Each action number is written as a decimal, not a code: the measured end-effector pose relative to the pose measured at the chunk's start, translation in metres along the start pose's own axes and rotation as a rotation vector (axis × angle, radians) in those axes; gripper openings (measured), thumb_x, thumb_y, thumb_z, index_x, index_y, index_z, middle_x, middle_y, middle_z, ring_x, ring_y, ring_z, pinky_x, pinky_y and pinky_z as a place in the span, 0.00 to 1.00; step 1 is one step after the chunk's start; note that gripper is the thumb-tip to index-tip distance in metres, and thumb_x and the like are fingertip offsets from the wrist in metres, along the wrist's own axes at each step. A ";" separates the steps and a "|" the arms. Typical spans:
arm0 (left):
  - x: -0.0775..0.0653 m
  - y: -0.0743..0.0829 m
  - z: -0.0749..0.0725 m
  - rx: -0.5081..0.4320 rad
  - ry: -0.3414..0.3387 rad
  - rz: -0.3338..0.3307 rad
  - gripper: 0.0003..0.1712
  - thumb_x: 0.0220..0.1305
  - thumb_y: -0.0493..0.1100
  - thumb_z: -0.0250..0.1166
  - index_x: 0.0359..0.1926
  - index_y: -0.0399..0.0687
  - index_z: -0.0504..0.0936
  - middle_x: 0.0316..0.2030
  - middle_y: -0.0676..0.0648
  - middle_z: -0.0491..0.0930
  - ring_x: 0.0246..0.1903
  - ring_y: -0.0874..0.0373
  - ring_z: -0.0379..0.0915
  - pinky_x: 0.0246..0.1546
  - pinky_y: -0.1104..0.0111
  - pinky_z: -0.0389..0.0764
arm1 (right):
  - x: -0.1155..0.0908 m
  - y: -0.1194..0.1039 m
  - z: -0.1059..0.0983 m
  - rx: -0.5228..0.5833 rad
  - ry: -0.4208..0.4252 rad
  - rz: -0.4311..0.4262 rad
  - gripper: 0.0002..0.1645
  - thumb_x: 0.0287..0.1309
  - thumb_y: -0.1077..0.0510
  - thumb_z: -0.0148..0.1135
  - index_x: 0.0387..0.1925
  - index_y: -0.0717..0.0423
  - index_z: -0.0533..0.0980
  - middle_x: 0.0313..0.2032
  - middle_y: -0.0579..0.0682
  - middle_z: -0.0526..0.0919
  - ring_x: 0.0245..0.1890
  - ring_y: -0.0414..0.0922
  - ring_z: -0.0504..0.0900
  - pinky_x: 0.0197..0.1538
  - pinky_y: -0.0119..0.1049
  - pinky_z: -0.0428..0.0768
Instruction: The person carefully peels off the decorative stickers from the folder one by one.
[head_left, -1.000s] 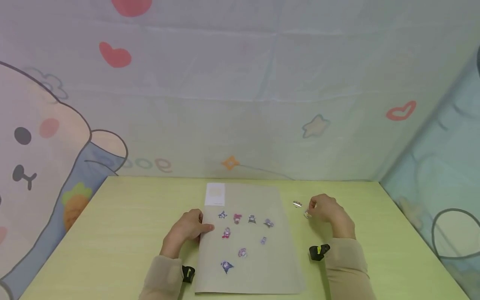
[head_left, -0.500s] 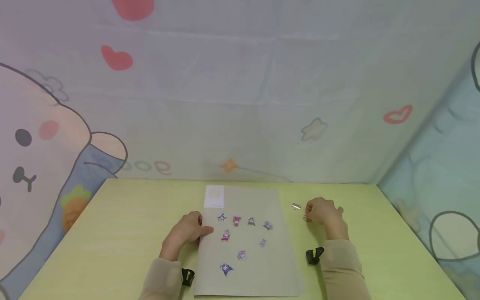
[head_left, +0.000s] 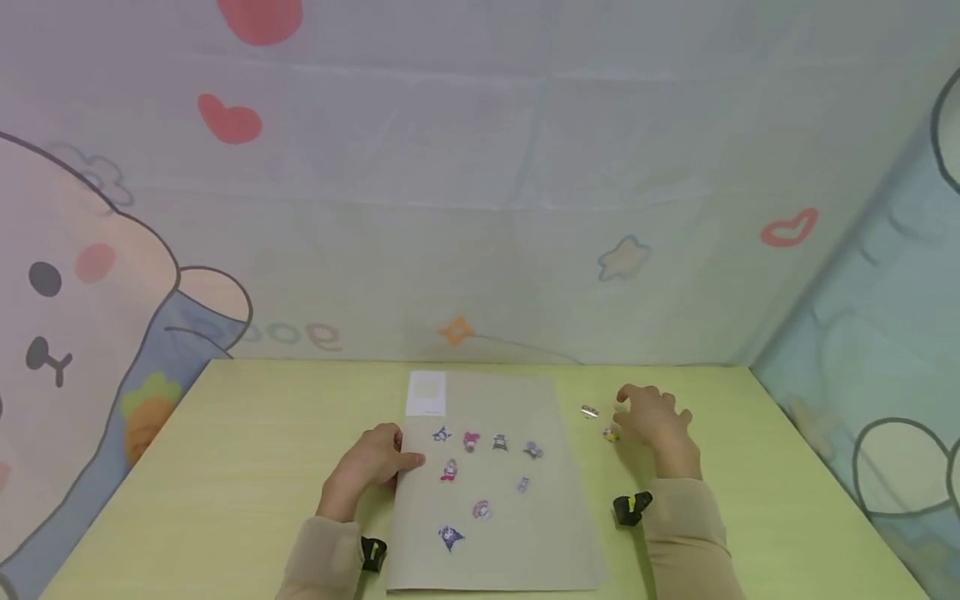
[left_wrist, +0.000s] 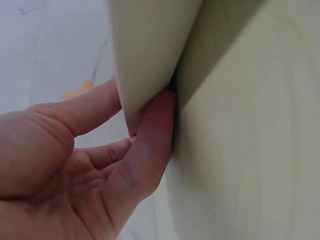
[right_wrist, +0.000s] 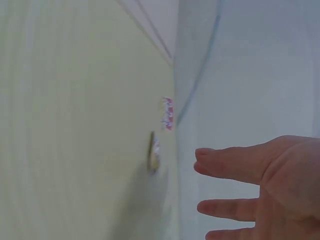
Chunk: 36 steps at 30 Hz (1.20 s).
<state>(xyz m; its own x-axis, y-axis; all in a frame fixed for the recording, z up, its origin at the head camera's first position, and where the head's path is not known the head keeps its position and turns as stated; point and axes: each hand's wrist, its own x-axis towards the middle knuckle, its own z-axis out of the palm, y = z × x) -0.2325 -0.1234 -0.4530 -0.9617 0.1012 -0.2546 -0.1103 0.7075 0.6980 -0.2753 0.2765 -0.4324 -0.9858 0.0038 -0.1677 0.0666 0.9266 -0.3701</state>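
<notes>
A large, stiff beige sheet (head_left: 540,542), like a cover, lies on the table with several small cartoon stickers on it, among them a purple one (head_left: 451,537) and a pink one (head_left: 470,441). At its left edge, my left hand (head_left: 367,462) pinches it, thumb on top and fingers underneath; the left wrist view shows this edge (left_wrist: 150,60) raised off the table. My right hand (head_left: 656,421) hovers right of the sheet, fingers spread and holding nothing. Just left of its fingertips are a small yellowish sticker (head_left: 611,434) and a silvery sticker (head_left: 590,412), both on the table.
A white label (head_left: 426,393) occupies the sheet's upper left corner. The pale yellow-green table (head_left: 247,475) ends at a printed cloth backdrop (head_left: 480,167). More printed cloth (head_left: 892,367) hangs at the right. Each wrist carries a small black device (head_left: 632,508).
My right hand has come off the small yellowish sticker, lifting slightly with its fingers spreading; that sticker now shows fully. The left hand keeps its hold on the sheet's edge.
</notes>
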 end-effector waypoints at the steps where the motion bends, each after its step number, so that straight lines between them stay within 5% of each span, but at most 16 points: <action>1: 0.000 0.000 0.000 0.001 -0.002 -0.001 0.16 0.61 0.44 0.70 0.35 0.37 0.73 0.27 0.44 0.77 0.25 0.54 0.76 0.28 0.64 0.74 | 0.000 -0.001 -0.001 0.002 0.011 -0.013 0.24 0.67 0.55 0.56 0.62 0.60 0.69 0.61 0.73 0.63 0.61 0.75 0.55 0.57 0.77 0.46; 17: 0.005 -0.003 0.002 -0.003 -0.002 0.016 0.16 0.62 0.44 0.69 0.34 0.37 0.73 0.26 0.44 0.77 0.25 0.53 0.76 0.28 0.64 0.74 | -0.019 -0.062 -0.008 0.000 0.108 -0.222 0.22 0.67 0.55 0.58 0.60 0.56 0.73 0.66 0.67 0.63 0.67 0.71 0.50 0.60 0.75 0.45; 36: 0.004 -0.003 -0.002 0.012 0.014 0.024 0.16 0.61 0.44 0.69 0.34 0.37 0.73 0.26 0.45 0.77 0.24 0.54 0.76 0.27 0.65 0.74 | -0.023 -0.144 0.025 -0.013 0.078 -0.354 0.16 0.62 0.53 0.65 0.51 0.49 0.81 0.66 0.60 0.68 0.69 0.63 0.56 0.64 0.69 0.52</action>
<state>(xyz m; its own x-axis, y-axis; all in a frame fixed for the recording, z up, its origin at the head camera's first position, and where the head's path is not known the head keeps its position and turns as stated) -0.2369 -0.1270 -0.4550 -0.9675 0.1083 -0.2286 -0.0846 0.7132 0.6958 -0.2585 0.1338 -0.3982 -0.9562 -0.2899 0.0398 -0.2827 0.8801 -0.3814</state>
